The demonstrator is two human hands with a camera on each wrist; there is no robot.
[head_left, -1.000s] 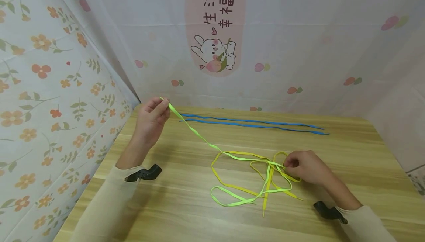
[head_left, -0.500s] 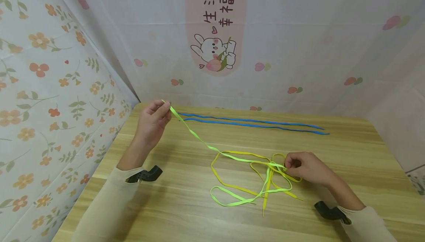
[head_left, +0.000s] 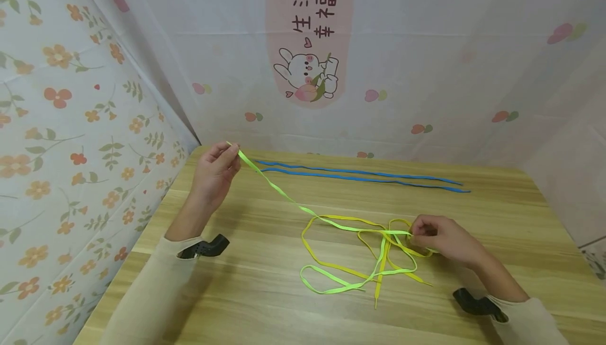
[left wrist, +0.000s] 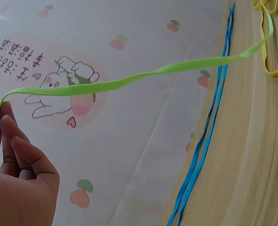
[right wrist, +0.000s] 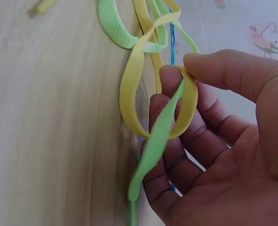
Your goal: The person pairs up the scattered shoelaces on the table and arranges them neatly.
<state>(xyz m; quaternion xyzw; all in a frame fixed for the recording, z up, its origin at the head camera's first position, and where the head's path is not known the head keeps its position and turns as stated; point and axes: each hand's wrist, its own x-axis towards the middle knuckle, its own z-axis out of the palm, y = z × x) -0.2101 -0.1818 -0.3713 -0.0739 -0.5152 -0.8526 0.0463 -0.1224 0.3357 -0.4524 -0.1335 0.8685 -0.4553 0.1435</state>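
Note:
My left hand [head_left: 215, 171] is raised over the far left of the table, pinching one end of a lime green shoelace [left wrist: 129, 84] between thumb and fingertips. From there the lace slants down to a loose tangle with a yellow shoelace [head_left: 331, 265] at the right of centre. At the tangle's right side my right hand [head_left: 447, 242] pinches both laces between thumb and index finger. The right wrist view shows a yellow loop [right wrist: 134, 75] at the fingertips and a flat green tail [right wrist: 160, 132] hanging down past it.
Two blue shoelaces [head_left: 326, 169] lie nearly parallel along the back of the wooden table [head_left: 265, 303]. Behind it hangs a printed cloth [head_left: 426, 71] with a rabbit picture, and a flowered cloth [head_left: 94, 150] covers the left side. Each wrist wears a black device [head_left: 208, 247].
My right hand has shifted slightly to the right, drawing a little green lace with it. The left hand has barely moved, and the blue laces lie as before.

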